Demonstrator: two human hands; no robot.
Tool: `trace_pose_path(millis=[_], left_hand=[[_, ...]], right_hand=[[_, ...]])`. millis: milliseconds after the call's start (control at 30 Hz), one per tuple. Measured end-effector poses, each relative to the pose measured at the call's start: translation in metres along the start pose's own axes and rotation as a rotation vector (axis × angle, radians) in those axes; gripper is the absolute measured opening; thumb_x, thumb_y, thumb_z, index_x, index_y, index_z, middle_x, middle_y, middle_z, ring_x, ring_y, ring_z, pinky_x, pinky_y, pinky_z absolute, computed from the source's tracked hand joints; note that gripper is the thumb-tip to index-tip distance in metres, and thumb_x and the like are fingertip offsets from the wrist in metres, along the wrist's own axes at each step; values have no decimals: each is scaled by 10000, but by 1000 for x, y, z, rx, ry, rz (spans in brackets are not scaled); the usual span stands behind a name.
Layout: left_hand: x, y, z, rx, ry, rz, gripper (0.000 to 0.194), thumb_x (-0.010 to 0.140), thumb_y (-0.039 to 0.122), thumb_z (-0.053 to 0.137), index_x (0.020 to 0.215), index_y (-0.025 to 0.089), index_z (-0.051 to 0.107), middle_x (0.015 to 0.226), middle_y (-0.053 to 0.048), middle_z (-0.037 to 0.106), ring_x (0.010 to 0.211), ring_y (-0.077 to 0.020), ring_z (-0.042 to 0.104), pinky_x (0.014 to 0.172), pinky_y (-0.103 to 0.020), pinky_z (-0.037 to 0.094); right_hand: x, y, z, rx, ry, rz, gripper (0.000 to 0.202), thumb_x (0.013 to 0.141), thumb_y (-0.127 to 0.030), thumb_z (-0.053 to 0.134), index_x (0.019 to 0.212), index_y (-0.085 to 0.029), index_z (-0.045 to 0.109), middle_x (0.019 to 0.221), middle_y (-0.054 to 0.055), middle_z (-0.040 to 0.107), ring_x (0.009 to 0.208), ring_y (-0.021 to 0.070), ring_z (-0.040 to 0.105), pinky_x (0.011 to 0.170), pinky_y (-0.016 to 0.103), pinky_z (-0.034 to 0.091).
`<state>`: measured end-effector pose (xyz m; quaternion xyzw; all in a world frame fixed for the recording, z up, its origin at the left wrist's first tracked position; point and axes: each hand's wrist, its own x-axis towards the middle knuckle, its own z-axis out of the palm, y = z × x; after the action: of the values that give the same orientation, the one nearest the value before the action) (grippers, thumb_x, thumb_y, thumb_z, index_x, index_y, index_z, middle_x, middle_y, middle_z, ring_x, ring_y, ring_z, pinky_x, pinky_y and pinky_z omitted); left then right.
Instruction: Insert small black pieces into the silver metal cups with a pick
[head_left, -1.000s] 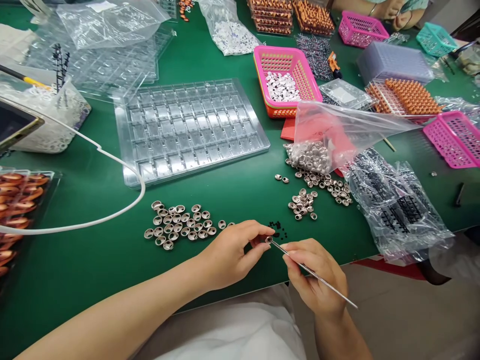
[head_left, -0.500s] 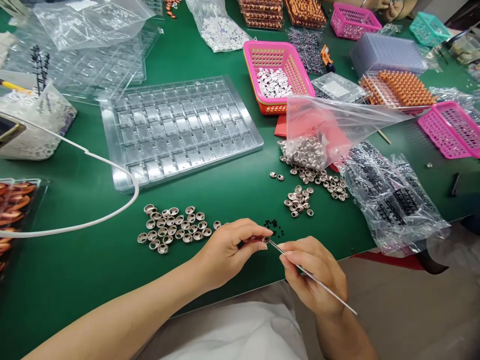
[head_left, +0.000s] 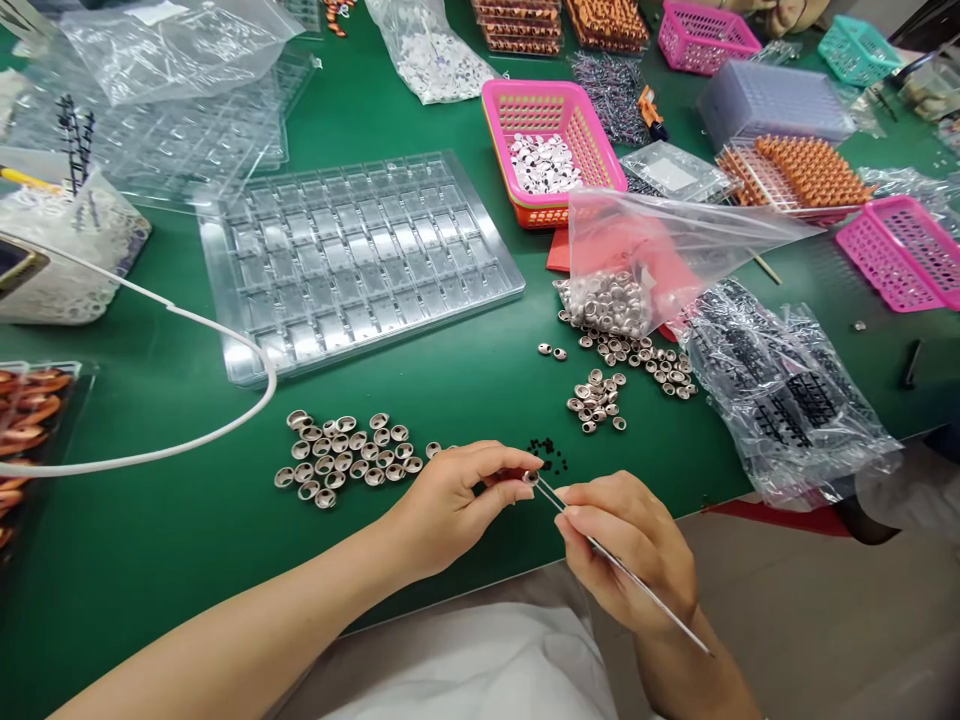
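Note:
Between the thumb and forefinger of my left hand (head_left: 457, 505) is a small silver ring-like piece (head_left: 531, 478). My right hand (head_left: 634, 550) grips thin metal tweezers (head_left: 651, 592), whose tips are at the silver piece and slightly apart. Just beyond my fingertips lie tiny black bits (head_left: 549, 452). A group of similar silver pieces (head_left: 343, 462) is spread on the green table (head_left: 150, 560) left of my left hand. Further silver pieces (head_left: 596, 398) lie beyond my right hand.
A clear compartment tray (head_left: 360, 260) lies in the middle. Behind are a pink basket of white pieces (head_left: 555, 105) and a clear bag with silver parts (head_left: 611, 300). Bagged black parts (head_left: 780, 390) lie at right. A white cable (head_left: 251, 410) curves across the left side.
The tweezer tips have spread apart a little at the silver piece. Both hands stay in nearly the same place, and the view has shifted slightly.

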<state>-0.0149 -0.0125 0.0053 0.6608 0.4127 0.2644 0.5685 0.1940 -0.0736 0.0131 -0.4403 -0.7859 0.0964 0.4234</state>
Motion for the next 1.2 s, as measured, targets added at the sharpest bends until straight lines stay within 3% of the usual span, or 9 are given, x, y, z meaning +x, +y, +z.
trace_pose_path(millis=[200, 367, 500, 600, 833, 967, 1200], left_hand=[[0, 0, 0, -43, -17, -31, 207, 916, 191, 641, 1072, 181, 777, 887, -43, 766, 763, -162, 703, 704, -250, 565], [0, -1, 1, -99, -28, -75, 216, 910, 205, 642, 1075, 170, 776, 905, -53, 758, 751, -159, 700, 710, -256, 577], [-1, -1, 1, -213, -79, -130, 223, 902, 220, 646, 1072, 152, 774, 924, -60, 744, 736, -145, 694, 712, -249, 590], [-1, 1, 0, -257, -124, -134, 218, 895, 228, 652, 1054, 153, 782, 904, -52, 724, 718, -132, 682, 697, -235, 579], [1, 4, -2, -280, -174, -117, 208, 888, 220, 654, 1040, 166, 785, 901, -52, 723, 722, -136, 667, 663, -229, 551], [0, 4, -2, -222, -197, -74, 199, 905, 220, 654, 1052, 176, 781, 882, -49, 731, 730, -142, 667, 658, -229, 540], [-1, 4, -3, -140, -224, 35, 177, 934, 205, 661, 1062, 169, 778, 886, -56, 748, 745, -144, 687, 697, -226, 552]], right_hand=[[-6, 1, 1, 67, -15, 42, 299, 859, -32, 669, 1121, -174, 642, 992, 99, 754, 809, 183, 701, 649, 329, 557], [-7, 2, 0, 156, 50, 57, 346, 851, -17, 660, 1162, -166, 632, 1021, 103, 733, 843, 202, 690, 673, 365, 562], [-8, -1, -6, 259, 138, 140, 249, 913, -56, 537, 1111, -161, 645, 1012, 102, 702, 892, 237, 666, 767, 454, 560], [-9, -2, -9, 245, 149, 202, 295, 943, -40, 460, 1105, -193, 654, 1029, 93, 701, 966, 262, 667, 820, 488, 555], [-12, 5, -10, 160, -39, 92, 369, 923, -16, 541, 1226, -200, 643, 918, 59, 634, 730, 152, 578, 617, 318, 514], [-9, 10, -9, 48, -135, -65, 309, 870, -46, 682, 1152, -165, 649, 862, 43, 658, 675, 139, 527, 589, 309, 463], [-4, 13, -8, -23, -237, -136, 229, 910, -83, 628, 1113, -180, 665, 875, 32, 693, 630, 133, 483, 558, 320, 397]])
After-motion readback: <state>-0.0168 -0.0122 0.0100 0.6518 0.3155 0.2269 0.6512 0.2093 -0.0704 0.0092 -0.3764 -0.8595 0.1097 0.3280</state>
